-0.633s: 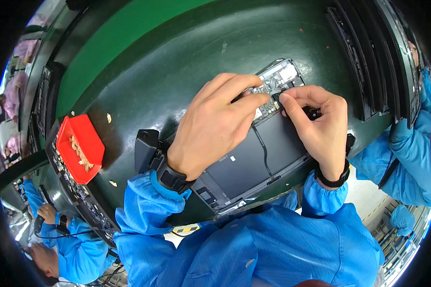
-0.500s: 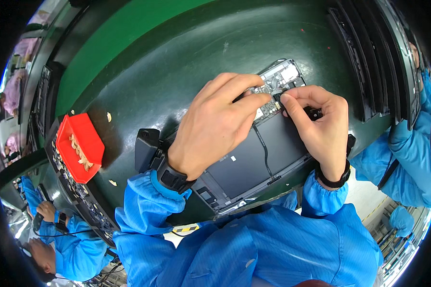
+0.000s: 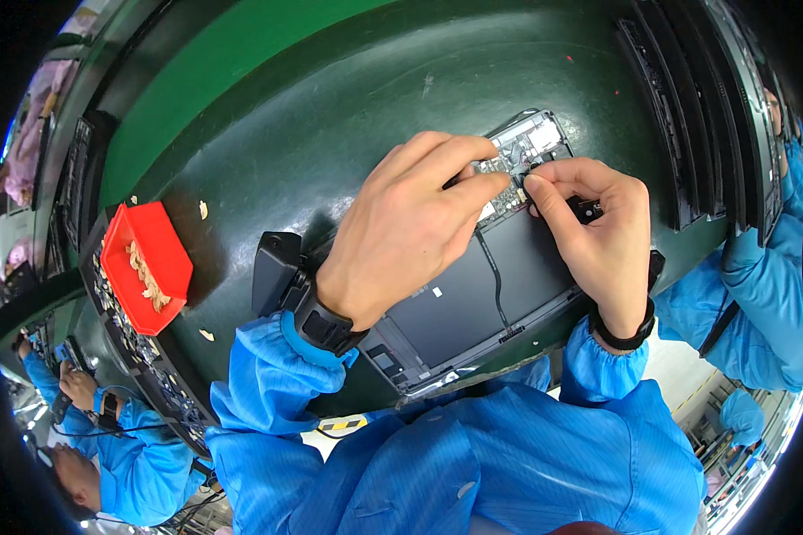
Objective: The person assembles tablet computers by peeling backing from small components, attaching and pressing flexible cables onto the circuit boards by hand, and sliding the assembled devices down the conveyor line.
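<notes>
An opened laptop base (image 3: 455, 308) lies tilted in front of me, its dark flat battery (image 3: 535, 259) crossed by a black cable (image 3: 497, 285). Along its far side runs a bare circuit board (image 3: 509, 165). My left hand (image 3: 410, 223) arches over the board with fingers apart, index fingertip down at its parts; the thumb is hidden. At the board's right portion, my right hand (image 3: 598, 223) pinches thumb against forefinger beside a small dark part. What it holds is too small to name. Below its curled fingers shows a black part (image 3: 589, 210).
A red bin (image 3: 165, 250) with pale scraps stands at left, on a black tray of small parts (image 3: 147, 357). Loose scraps (image 3: 203, 210) lie on the green table (image 3: 330, 116). Black panels (image 3: 678, 116) stand in a row at right. People in blue work on both sides.
Both hands keep nearly the same place over the board, with only slight finger shifts. The view has shifted a little. The person at left has moved their arms.
</notes>
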`<move>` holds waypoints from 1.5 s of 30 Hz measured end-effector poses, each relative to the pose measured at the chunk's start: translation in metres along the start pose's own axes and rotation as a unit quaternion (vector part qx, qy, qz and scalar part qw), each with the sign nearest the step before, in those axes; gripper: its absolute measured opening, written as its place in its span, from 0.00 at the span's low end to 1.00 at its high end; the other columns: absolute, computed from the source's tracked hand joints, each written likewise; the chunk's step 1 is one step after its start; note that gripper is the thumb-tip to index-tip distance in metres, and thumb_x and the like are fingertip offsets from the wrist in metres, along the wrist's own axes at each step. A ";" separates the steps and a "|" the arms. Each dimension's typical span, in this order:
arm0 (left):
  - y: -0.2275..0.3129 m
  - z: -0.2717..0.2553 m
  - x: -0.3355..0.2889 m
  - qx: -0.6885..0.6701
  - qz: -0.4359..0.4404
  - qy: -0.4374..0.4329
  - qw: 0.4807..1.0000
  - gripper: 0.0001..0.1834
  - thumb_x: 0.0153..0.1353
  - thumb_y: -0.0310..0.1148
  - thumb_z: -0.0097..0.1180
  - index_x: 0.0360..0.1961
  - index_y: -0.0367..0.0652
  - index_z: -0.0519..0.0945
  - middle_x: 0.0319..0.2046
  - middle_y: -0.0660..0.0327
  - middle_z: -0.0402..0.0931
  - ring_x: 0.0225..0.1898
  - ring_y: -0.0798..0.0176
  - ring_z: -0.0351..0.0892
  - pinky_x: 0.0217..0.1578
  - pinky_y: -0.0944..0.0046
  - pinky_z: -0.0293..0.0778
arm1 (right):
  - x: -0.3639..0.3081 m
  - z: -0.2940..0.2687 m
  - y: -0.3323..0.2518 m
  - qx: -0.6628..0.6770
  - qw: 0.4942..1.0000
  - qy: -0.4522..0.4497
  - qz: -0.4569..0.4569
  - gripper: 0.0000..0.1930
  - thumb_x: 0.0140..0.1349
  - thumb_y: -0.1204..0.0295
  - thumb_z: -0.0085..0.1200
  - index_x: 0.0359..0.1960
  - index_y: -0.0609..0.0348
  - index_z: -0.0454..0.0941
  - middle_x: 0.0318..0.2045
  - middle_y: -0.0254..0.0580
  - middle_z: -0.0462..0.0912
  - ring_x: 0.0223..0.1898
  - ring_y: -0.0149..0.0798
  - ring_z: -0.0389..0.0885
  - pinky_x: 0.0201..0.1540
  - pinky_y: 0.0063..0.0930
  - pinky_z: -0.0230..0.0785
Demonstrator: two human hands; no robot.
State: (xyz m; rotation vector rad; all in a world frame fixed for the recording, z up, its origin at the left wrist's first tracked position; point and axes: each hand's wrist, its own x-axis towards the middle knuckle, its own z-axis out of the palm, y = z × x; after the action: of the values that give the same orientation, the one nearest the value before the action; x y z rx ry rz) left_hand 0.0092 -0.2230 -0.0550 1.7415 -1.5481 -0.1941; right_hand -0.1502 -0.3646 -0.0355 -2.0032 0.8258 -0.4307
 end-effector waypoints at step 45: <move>0.045 0.037 0.030 0.089 0.100 -0.032 0.990 0.08 0.63 0.32 0.69 0.42 0.42 0.91 0.42 0.61 0.88 0.47 0.57 0.85 0.48 0.54 0.77 | -0.002 -0.040 0.068 -0.010 0.981 0.159 -0.113 0.10 0.64 0.74 0.64 0.46 0.59 0.87 0.36 0.40 0.87 0.29 0.37 0.75 0.35 0.32 0.70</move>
State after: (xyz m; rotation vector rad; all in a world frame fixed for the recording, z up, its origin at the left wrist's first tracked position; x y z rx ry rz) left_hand -0.0399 -0.2638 -0.0408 1.7145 -1.8223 -0.0103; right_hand -0.2013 -0.4127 -0.0718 -2.0856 0.7964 -0.8961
